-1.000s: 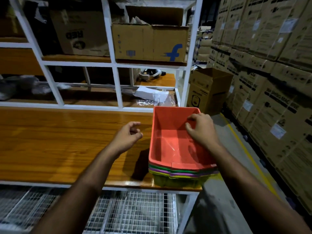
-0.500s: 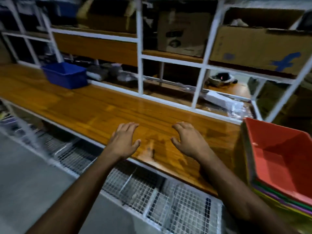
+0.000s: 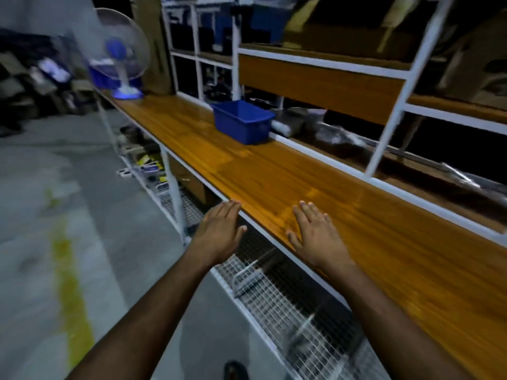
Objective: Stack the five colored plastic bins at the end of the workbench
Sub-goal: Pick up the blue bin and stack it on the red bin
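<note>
A blue plastic bin (image 3: 242, 121) stands alone on the long wooden workbench (image 3: 274, 171), against the white shelf frame, well ahead of both hands. My left hand (image 3: 219, 231) hovers flat over the bench's front edge, fingers together and holding nothing. My right hand (image 3: 315, 234) is spread over the bench top, also holding nothing. The stack of coloured bins with the red one on top is out of the picture.
A blue-and-white desk fan (image 3: 120, 56) stands at the far end of the bench. White shelving (image 3: 389, 133) with cardboard boxes rises behind the bench. Wire-mesh racks (image 3: 274, 292) run under it. Grey floor with a yellow line (image 3: 68, 270) lies to the left.
My view has swung left along the bench, away from the red-topped stack. My right hand let go of the stack; both hands now reach forward, open, toward the blue bin.
</note>
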